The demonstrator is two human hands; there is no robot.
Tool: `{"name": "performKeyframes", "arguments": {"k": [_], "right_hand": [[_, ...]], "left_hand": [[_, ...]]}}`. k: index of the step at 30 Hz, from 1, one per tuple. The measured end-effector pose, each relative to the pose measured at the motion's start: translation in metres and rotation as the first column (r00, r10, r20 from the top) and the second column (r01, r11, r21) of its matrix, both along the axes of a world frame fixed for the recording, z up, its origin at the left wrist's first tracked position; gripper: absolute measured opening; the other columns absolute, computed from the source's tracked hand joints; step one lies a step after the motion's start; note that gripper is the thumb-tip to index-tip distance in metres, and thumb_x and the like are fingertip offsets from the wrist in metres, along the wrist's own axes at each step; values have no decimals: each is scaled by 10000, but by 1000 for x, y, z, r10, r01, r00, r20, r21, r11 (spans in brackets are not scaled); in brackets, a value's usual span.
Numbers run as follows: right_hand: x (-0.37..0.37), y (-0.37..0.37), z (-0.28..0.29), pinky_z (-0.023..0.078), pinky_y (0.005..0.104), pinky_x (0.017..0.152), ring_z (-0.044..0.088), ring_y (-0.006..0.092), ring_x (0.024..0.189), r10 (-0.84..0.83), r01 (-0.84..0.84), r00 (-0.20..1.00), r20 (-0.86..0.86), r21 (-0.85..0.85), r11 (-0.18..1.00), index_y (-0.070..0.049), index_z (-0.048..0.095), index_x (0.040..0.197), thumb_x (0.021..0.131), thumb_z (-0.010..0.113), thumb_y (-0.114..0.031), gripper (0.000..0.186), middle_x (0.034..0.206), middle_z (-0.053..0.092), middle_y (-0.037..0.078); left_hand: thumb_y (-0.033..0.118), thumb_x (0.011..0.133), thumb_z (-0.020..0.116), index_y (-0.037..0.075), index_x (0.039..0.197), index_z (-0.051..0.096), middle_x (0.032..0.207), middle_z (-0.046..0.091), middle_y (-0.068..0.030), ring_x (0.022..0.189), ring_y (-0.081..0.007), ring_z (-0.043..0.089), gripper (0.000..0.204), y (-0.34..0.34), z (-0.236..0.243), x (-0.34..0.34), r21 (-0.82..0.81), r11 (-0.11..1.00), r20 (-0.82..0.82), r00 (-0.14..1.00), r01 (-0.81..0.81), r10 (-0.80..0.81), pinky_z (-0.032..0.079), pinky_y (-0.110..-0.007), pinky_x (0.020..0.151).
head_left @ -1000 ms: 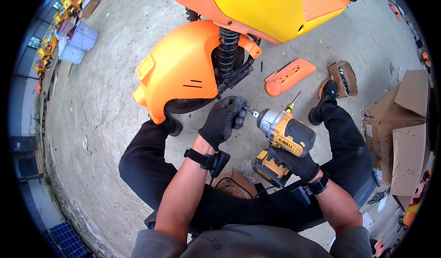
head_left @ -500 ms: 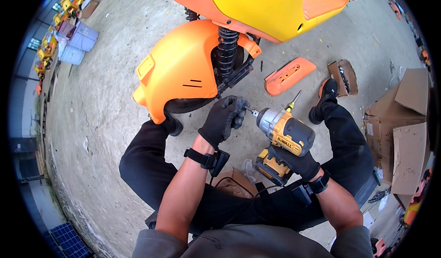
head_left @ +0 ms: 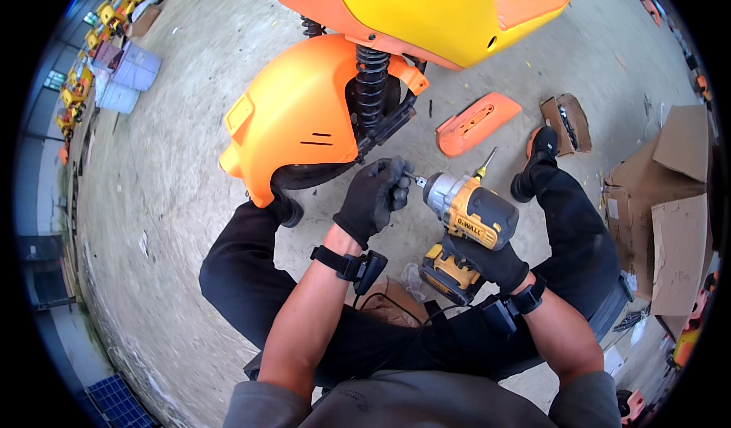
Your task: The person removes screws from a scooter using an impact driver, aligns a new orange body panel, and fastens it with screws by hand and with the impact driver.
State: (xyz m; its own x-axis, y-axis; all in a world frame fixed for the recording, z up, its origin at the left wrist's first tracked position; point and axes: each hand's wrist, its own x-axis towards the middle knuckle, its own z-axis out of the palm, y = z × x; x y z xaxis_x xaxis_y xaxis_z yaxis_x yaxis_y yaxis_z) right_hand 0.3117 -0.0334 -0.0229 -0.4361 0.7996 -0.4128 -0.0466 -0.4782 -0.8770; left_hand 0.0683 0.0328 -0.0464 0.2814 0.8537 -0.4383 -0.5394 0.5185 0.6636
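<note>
My left hand (head_left: 373, 196), in a black glove, has its fingers closed at the tip of the bit (head_left: 419, 180) of a yellow-and-black cordless power tool; whatever small piece they pinch is hidden. The tool (head_left: 468, 211) is gripped at its handle by my gloved right hand (head_left: 491, 264). Just beyond my left hand stands an orange front mudguard (head_left: 293, 108) around a wheel, beside a black coil-spring shock (head_left: 371, 85), under a yellow-and-orange body panel (head_left: 419, 9). A yellow-handled screwdriver (head_left: 480, 170) shows past the tool.
A loose orange part (head_left: 476, 123) lies on the concrete floor (head_left: 160, 184) near a small cardboard box (head_left: 567, 123). A large open carton (head_left: 670, 230) stands at right. Plastic bins (head_left: 126, 78) and several yellow vehicles line the left side.
Both hands and the tool have shifted slightly upward in the picture. The view has moved a little, while both grips look the same.
</note>
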Motion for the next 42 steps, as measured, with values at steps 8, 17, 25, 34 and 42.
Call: {"name": "performKeyframes", "arguments": {"k": [8,17,25,34,42], "right_hand": [[10,18,-6,542,271,783,638,125,897,-76,75,995,-69,-15,997,-22,560,1226,859,688,-70,393,1020,637,44],[5,82,-9,522,260,637,615,125,701,-147,162,967,-208,56,985,22,569,1188,842,699,-142,405,823,621,48],[-12,100,-86,525,282,636,624,156,677,-414,379,797,-439,-169,910,14,562,1191,826,678,-116,405,793,623,47],[-27,116,-125,524,292,659,623,162,704,-492,430,767,-413,-239,871,3,595,1101,865,649,-159,291,782,616,50],[-32,122,-133,527,295,640,627,169,687,-489,433,728,-480,-231,871,0,602,1023,858,663,-152,232,801,615,50]], "left_hand": [[256,978,558,-1,1093,563,801,560,-8,676,-89,512,282,11,-3,27,-24,990,352,926,-136,135,453,-218,597],[216,1009,486,-12,1132,524,843,544,-24,704,-101,524,262,75,-10,47,64,970,451,874,-235,182,483,-231,641],[216,1012,468,12,1096,515,817,530,-22,670,-102,508,225,125,-30,72,7,987,265,952,-159,152,463,-233,599],[114,1003,436,-27,1145,503,888,554,-46,795,-129,548,212,152,-74,67,-42,996,284,955,-83,91,495,-245,707],[67,994,443,-14,1090,516,941,569,-47,832,-106,578,145,150,-82,66,498,663,-865,374,558,335,523,-211,734]]}}
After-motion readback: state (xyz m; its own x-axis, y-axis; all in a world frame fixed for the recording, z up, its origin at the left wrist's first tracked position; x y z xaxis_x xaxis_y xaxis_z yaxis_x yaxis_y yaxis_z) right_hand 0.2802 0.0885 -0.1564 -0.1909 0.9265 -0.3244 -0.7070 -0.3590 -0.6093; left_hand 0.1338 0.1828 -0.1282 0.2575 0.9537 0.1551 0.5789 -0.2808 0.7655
